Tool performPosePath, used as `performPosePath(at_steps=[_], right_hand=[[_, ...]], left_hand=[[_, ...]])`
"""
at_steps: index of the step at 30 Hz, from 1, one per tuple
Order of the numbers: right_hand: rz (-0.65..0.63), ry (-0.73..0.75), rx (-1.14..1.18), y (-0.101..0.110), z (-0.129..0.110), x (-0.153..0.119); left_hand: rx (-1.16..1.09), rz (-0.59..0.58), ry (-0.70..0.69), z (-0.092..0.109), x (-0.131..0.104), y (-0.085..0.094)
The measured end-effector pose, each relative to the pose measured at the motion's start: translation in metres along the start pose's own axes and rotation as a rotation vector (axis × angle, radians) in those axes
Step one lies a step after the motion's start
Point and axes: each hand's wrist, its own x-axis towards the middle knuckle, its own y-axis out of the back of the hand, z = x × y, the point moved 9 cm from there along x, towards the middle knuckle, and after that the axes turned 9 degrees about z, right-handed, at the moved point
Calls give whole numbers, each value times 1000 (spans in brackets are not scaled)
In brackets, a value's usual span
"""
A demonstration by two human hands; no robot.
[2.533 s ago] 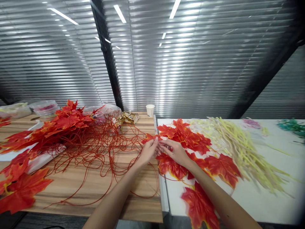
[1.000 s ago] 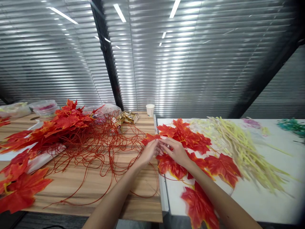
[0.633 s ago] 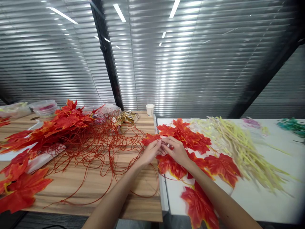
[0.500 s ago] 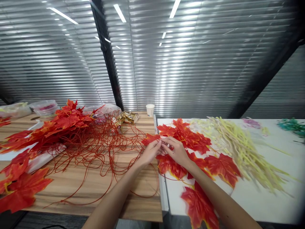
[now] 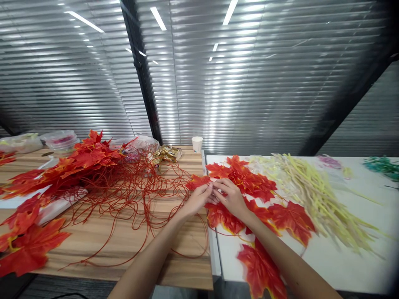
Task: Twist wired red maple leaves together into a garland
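My left hand (image 5: 198, 200) and my right hand (image 5: 231, 198) meet over the seam between the two tables, fingertips pinched together. A red maple leaf (image 5: 198, 181) pokes out beyond the left fingertips; the exact bit pinched is too small to make out. Red and yellow artificial leaves (image 5: 246, 176) lie behind and beside my right hand, and another leaf (image 5: 260, 268) hangs below my right forearm. Tangled red cord (image 5: 140, 195) spreads left of my left hand and joins a heap of red leaves (image 5: 90, 160).
A white paper cup (image 5: 197, 144) stands at the back, near gold wrappers (image 5: 170, 153). Pale yellow strips (image 5: 324, 199) lie on the white table (image 5: 368, 265), with green material (image 5: 382, 165) farther right. Plastic tubs (image 5: 60, 140) sit at the back left.
The view has shifted very slightly. My hands remain together in nearly the same pose; nothing has visibly been picked up or released.
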Motion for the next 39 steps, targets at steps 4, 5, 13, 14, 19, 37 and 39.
performPosePath(at_steps=[4,5,13,14,19,37,39], right_hand=[[46,32,-21,5,-5,2],[51,36,-19,6,-5,3],[51,39,17,6,-4,3],[49,35,20,6,-4,3],[49,27,25,4,-3,3],[51,23,38,4,-2,5],[44,14,41,4,-2,5]], left_hand=[[35,-32,-18,0,0,-2],[41,-36,-21,0,0,-3],[86,-27,-24,1,-2,-4],[97,-20,-18,1,-2,-4],[141,2,0,-2,-1,-1],[134,68,-5,-9,4,10],[100,86,7,-8,4,11]])
